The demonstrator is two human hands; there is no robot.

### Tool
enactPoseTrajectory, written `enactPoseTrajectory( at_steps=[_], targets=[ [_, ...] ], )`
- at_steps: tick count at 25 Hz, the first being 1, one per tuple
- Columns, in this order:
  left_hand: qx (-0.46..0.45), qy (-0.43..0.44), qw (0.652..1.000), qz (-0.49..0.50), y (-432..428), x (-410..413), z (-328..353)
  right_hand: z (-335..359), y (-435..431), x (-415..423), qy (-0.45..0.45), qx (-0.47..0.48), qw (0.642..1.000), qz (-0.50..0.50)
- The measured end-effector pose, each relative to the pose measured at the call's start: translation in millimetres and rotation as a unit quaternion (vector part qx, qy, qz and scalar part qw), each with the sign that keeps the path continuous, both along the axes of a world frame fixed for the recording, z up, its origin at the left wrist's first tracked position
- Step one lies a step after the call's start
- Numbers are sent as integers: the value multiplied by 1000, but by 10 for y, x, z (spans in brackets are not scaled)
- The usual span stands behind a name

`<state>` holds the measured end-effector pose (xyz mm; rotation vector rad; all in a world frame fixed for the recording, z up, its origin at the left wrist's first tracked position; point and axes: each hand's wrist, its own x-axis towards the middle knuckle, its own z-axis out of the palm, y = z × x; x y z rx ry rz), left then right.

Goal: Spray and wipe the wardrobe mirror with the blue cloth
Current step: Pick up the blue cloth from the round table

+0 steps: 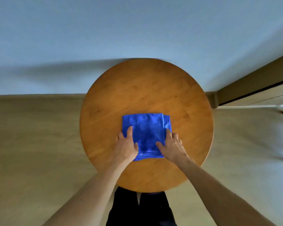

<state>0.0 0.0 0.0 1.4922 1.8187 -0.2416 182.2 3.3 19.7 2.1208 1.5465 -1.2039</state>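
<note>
since no mirror or spray bottle shows, you seem to be at one end of the job, and i cannot tell which. the folded blue microfibre cloth (145, 128) lies on the round orange-brown wooden table (145, 87). your left hand (126, 144) rests flat on its left edge, fingers straight. your right hand (171, 144) sits on its right edge, thumb on top; whether it pinches, i cannot tell.

A round wooden table (137, 88) bears one folded blue cloth (145, 128), lying toward its near side.
</note>
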Motion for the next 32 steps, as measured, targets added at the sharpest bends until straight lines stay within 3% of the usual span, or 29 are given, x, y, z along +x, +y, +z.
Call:
enactPoseTrajectory(
  at_steps=[4, 10, 14, 21, 26, 32],
  targets=[
    [43, -19, 998, 46, 103, 59, -64, -108, 121, -107, 15, 25, 994, -109],
    [31, -45, 998, 38, 171, 62, 27, -16, 193, -157, 49, -35, 982, -181],
    [53, -130, 983, 116, 124, 154, 287, 257, 193, -134, 95, -42, 975, -199],
    [69, -155, 974, 148, 5, 262, 1015, 1012, 219, -19, 149, -6, 971, -187],
    [145, -192, 948, 210, -209, 153, 1605, 1546, 203, -48, 229, 30, 945, -230],
    [243, -158, 903, 317, -597, -139, 2200, 2155, 153, -433, 280, 43, 954, -101]
  ],
)
